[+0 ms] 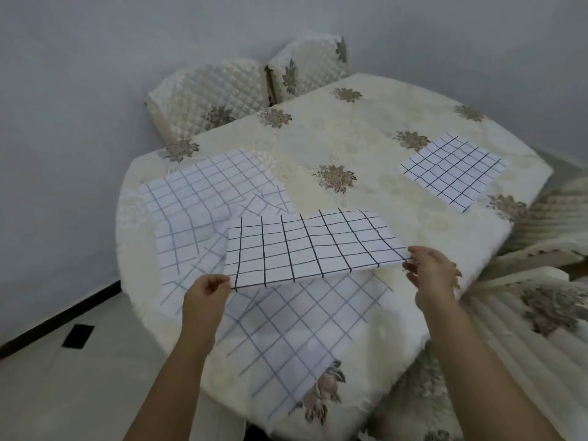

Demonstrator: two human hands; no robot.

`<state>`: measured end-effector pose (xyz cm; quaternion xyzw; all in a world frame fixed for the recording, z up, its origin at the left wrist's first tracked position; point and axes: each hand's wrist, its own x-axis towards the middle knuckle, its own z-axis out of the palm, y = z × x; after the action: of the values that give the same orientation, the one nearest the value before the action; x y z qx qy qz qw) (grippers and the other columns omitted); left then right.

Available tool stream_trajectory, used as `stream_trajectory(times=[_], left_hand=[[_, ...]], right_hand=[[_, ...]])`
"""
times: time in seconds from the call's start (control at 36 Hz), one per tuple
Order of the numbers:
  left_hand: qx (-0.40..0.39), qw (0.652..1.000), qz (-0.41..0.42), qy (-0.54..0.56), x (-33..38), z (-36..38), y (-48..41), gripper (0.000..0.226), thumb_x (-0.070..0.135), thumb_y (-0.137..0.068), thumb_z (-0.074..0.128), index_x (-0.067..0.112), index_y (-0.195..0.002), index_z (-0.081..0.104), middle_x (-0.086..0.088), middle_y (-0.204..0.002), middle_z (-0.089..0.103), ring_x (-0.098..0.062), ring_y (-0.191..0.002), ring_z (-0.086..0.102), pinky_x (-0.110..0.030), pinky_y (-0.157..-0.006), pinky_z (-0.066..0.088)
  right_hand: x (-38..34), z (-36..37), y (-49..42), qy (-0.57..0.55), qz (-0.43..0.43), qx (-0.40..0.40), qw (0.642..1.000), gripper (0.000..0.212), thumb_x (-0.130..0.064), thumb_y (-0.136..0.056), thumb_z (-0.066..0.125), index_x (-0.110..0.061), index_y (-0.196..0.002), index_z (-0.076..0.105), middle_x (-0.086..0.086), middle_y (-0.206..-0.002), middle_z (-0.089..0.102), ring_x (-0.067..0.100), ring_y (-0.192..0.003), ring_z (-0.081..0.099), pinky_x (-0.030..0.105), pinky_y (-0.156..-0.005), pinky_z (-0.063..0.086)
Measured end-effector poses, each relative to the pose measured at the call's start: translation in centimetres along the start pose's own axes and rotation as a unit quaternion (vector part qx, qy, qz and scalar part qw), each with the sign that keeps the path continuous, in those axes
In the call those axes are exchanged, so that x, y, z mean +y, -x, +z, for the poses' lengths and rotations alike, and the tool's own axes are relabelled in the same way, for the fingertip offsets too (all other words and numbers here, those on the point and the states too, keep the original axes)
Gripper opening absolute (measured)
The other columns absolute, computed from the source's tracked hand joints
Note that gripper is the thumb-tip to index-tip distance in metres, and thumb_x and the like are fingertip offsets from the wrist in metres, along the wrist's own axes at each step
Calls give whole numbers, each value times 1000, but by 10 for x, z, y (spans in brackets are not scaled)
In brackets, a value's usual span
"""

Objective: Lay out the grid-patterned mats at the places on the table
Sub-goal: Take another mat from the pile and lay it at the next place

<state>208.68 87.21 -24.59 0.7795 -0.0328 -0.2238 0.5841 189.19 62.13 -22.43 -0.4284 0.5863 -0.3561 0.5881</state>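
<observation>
I hold a white mat with a dark grid (311,246) in the air over the near part of the table. My left hand (208,289) pinches its near left corner. My right hand (429,272) pinches its near right corner. Under it a larger pale-grid mat (296,338) lies flat near the table's front edge. Another pale-grid mat (203,192) lies rumpled at the left, with a further piece (203,262) overlapping below it. One dark-grid mat (451,171) lies flat at the far right edge.
The table (334,148) carries a cream cloth with brown flower motifs. Two quilted chair backs (206,93) stand behind it by the wall. A covered chair (541,300) sits at the right. Pale floor and a dark baseboard (60,319) are at the left.
</observation>
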Motion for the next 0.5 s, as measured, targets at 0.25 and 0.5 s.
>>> stream_trajectory(times=[0.25, 0.5], left_hand=[[7, 987, -82, -139, -50, 0, 6, 9, 6, -87, 54, 8, -91, 62, -1, -80, 59, -15, -73, 52, -27, -62, 41], [21, 971, -106, -212, -59, -2, 7, 10, 7, -84, 57, 6, -93, 60, -10, -90, 62, -22, -73, 52, -29, -61, 36]], right_hand=[[81, -22, -1, 76, 106, 7, 991, 20, -7, -90, 53, -13, -70, 54, 6, -71, 53, 19, -63, 54, 30, -60, 40], [99, -24, -1, 117, 114, 29, 986, 10, -1, -86, 51, -6, -78, 54, 7, -68, 48, 19, -58, 41, 32, -60, 41]])
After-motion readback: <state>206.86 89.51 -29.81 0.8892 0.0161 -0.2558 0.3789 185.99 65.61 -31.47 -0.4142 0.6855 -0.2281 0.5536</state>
